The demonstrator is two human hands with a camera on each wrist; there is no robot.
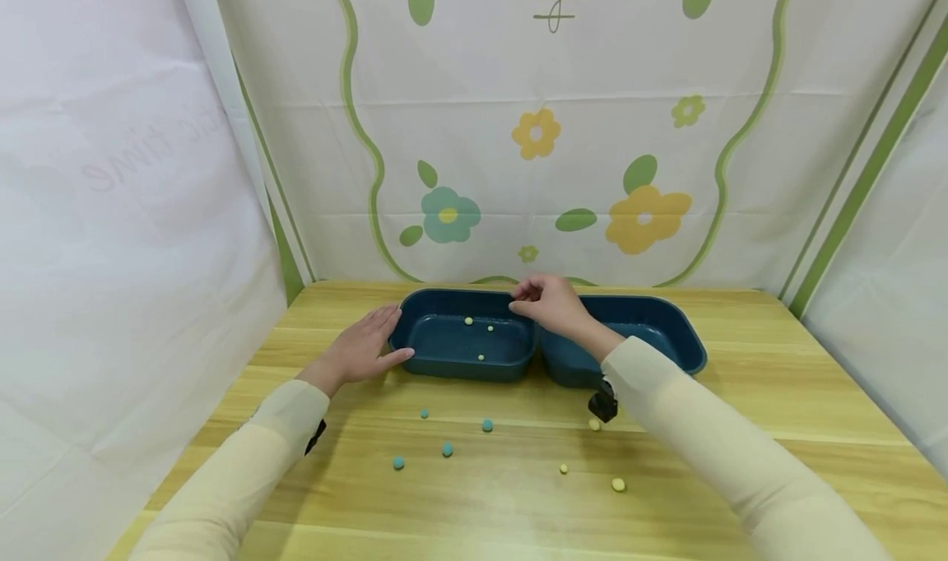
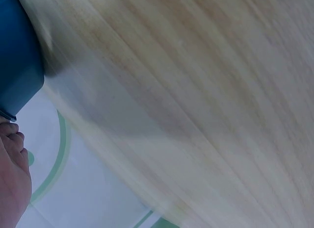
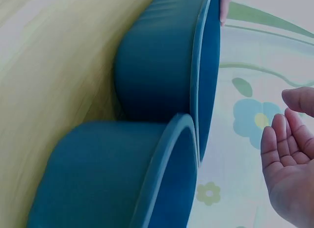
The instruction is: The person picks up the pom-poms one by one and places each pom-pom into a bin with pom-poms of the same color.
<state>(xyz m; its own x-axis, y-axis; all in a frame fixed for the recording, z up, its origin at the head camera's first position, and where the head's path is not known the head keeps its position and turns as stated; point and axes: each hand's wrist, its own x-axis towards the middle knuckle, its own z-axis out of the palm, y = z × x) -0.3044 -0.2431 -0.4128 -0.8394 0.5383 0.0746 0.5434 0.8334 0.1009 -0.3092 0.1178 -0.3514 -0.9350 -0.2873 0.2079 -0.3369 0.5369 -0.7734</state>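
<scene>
My left hand [image 1: 360,349] rests at the left end of a dark blue tray [image 1: 467,370], its fingers along the outer side and its thumb over the front rim. Inside that tray lie three small yellow balls [image 1: 469,321]. Above the tray's right end, my right hand [image 1: 555,304] hovers with loosely bent fingers. In the right wrist view, the thumb [image 3: 298,99] stands slightly apart from the fingertips, and nothing shows between them. A second dark blue tray [image 1: 677,331] sits directly to the right, partly hidden by the right forearm.
Several blue-green balls [image 1: 448,450] are scattered on the wooden table [image 1: 474,512] in front of the left tray. Three more yellow balls [image 1: 618,485] lie farther right, near the right sleeve. A flower-printed cloth [image 1: 474,133] hangs behind the trays, with white cloth at both sides.
</scene>
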